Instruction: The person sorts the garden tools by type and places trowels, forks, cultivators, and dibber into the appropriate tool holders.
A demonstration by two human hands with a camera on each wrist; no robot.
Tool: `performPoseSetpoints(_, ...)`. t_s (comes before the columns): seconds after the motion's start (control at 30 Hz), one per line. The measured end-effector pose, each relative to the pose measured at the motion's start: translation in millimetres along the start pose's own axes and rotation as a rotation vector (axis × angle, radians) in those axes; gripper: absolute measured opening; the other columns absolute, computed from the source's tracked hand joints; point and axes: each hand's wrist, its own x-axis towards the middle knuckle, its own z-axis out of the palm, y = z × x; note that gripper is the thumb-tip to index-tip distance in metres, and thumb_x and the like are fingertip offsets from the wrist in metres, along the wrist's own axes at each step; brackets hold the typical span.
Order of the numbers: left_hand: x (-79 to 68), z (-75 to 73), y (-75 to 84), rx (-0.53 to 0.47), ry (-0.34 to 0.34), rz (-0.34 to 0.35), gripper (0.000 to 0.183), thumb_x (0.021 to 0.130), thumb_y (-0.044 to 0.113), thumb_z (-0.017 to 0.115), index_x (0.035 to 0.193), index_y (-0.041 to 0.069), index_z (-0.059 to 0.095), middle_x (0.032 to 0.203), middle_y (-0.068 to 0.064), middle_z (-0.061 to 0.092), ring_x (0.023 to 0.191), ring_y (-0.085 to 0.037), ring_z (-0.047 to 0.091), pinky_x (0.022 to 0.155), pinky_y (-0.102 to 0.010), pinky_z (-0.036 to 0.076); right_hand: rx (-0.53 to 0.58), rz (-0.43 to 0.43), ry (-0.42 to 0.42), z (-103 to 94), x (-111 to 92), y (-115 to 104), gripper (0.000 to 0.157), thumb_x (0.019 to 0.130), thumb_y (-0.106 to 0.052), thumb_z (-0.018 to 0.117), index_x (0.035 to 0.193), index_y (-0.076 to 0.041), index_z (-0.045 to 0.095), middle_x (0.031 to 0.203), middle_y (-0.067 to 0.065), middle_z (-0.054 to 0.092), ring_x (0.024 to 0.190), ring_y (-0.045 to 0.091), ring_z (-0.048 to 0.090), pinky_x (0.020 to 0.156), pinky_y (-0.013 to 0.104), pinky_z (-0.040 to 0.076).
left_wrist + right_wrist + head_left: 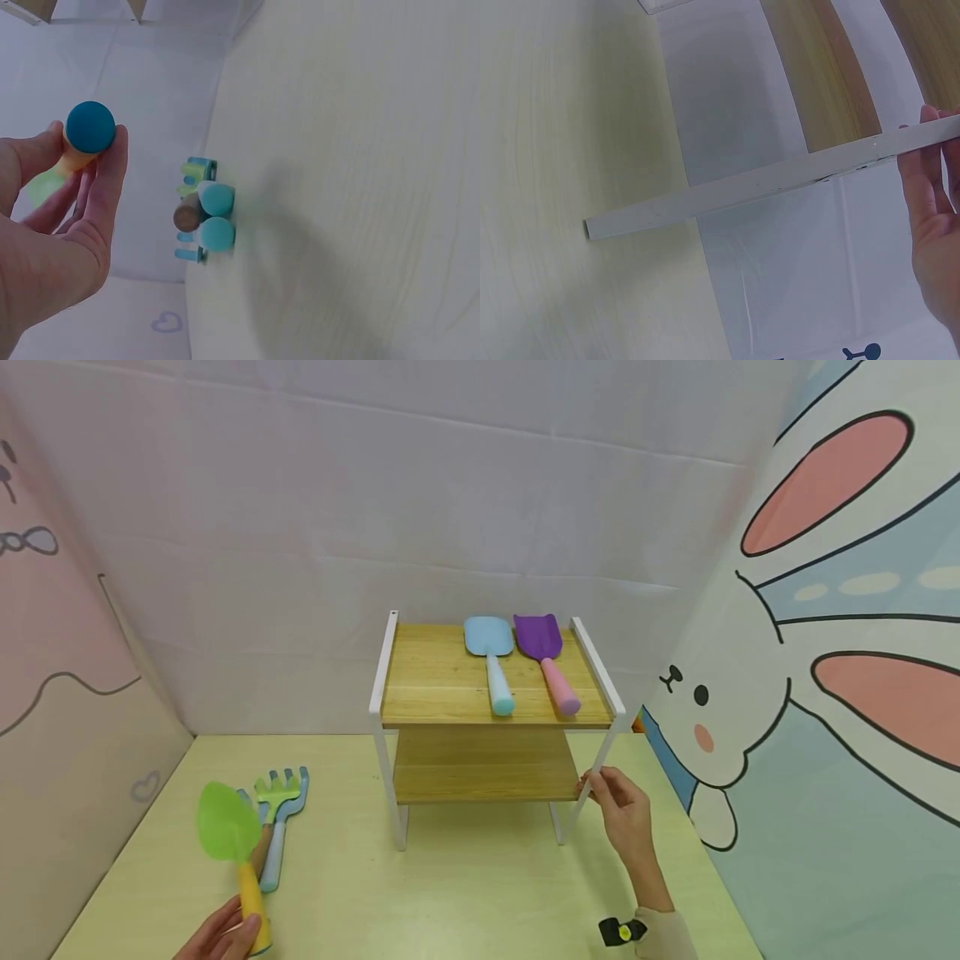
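Note:
In the head view my left hand (219, 933) holds a toy shovel (227, 827) by its yellow handle, green blade pointing up and away. The left wrist view shows the handle's blue end cap (91, 127) between thumb and fingers. My right hand (626, 817) grips the front right leg of a two-tier shelf (431, 681), and the right wrist view has the fingers around that white leg (742, 187). On the top board lie a light blue shovel (489, 637) and a purple shovel with a pink handle (538, 637), side by side.
Left of the shelf, a green rake (276, 792) with a brown handle lies among blue rakes (274, 852), partly behind the held shovel. The shelf's lower board (483, 768) holds nothing. Cloth walls (300, 510) stand behind the table (337, 877) and along both sides.

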Motion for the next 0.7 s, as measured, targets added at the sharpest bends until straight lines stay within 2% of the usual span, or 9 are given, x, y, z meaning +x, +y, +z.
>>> performPoseSetpoints(0.17, -13.5, 7.8, 4.4, -0.016, 0.003, 0.079, 0.089, 0.084, 0.049, 0.084, 0.15, 0.001, 0.049, 0.097, 0.021, 0.063, 0.077, 0.011, 0.06, 0.063, -0.02, 0.056, 0.027, -0.011, -0.002, 0.4, 0, 1, 0.015, 0.103, 0.011, 0.05, 0.107, 0.022, 0.059, 0.099, 0.008, 0.071, 0.092, 0.014, 0.073, 0.087, 0.032, 0.059)
performPoseSetpoints(0.27, -16.7, 11.2, 1.9, -0.038, -0.011, 0.126, 0.088, 0.083, 0.049, 0.085, 0.148, 0.001, 0.051, 0.09, 0.028, 0.06, 0.08, 0.011, 0.062, 0.064, -0.02, 0.056, 0.038, -0.012, 0.001, 0.7, 0, 2, 0.014, 0.103, 0.011, 0.05, 0.106, 0.022, 0.059, 0.099, 0.007, 0.071, 0.092, 0.014, 0.073, 0.086, 0.032, 0.059)
performPoseSetpoints(0.37, -17.6, 14.5, -1.8, -0.066, -0.024, 0.192, 0.082, 0.084, 0.045, 0.085, 0.145, -0.001, 0.054, 0.096, 0.018, 0.068, 0.081, 0.008, 0.064, 0.062, -0.02, 0.056, 0.037, -0.02, 0.001, 0.6, -1, 3, 0.014, 0.103, 0.012, 0.049, 0.106, 0.022, 0.059, 0.098, 0.006, 0.071, 0.091, 0.013, 0.073, 0.086, 0.031, 0.06)
performPoseSetpoints(0.47, -22.0, 16.8, 0.2, -0.05, -0.034, 0.213, 0.08, 0.085, 0.044, 0.085, 0.144, -0.001, 0.055, 0.105, 0.007, 0.071, 0.081, 0.007, 0.065, 0.063, -0.021, 0.057, 0.038, -0.025, 0.003, 0.7, -1, 4, 0.014, 0.102, 0.013, 0.049, 0.106, 0.022, 0.059, 0.098, 0.006, 0.072, 0.091, 0.014, 0.073, 0.086, 0.031, 0.06)
performPoseSetpoints(0.57, -32.9, 18.5, 9.0, -0.003, -0.041, 0.204, 0.08, 0.086, 0.045, 0.083, 0.145, -0.002, 0.054, 0.102, 0.015, 0.069, 0.083, 0.008, 0.063, 0.065, -0.02, 0.057, 0.036, -0.023, 0.001, 0.9, -1, 4, 0.014, 0.103, 0.013, 0.05, 0.106, 0.023, 0.059, 0.098, 0.005, 0.072, 0.091, 0.013, 0.073, 0.086, 0.031, 0.06)
performPoseSetpoints(0.67, -44.8, 20.0, 18.2, -0.024, -0.074, 0.245, 0.069, 0.09, 0.035, 0.082, 0.141, -0.004, 0.057, 0.095, 0.025, 0.066, 0.086, 0.006, 0.064, 0.067, -0.019, 0.057, 0.034, -0.018, 0.004, 0.8, 0, 4, 0.015, 0.103, 0.012, 0.05, 0.106, 0.023, 0.058, 0.098, 0.003, 0.072, 0.091, 0.013, 0.073, 0.086, 0.031, 0.06)
performPoseSetpoints(0.7, -48.3, 20.5, 20.5, -0.024, -0.088, 0.264, 0.062, 0.091, 0.033, 0.081, 0.139, 0.0, 0.06, 0.094, 0.026, 0.066, 0.087, 0.006, 0.064, 0.068, -0.019, 0.057, 0.035, -0.016, 0.005, 0.7, 0, 4, 0.015, 0.103, 0.012, 0.05, 0.106, 0.023, 0.058, 0.098, 0.003, 0.072, 0.091, 0.014, 0.073, 0.086, 0.031, 0.06)
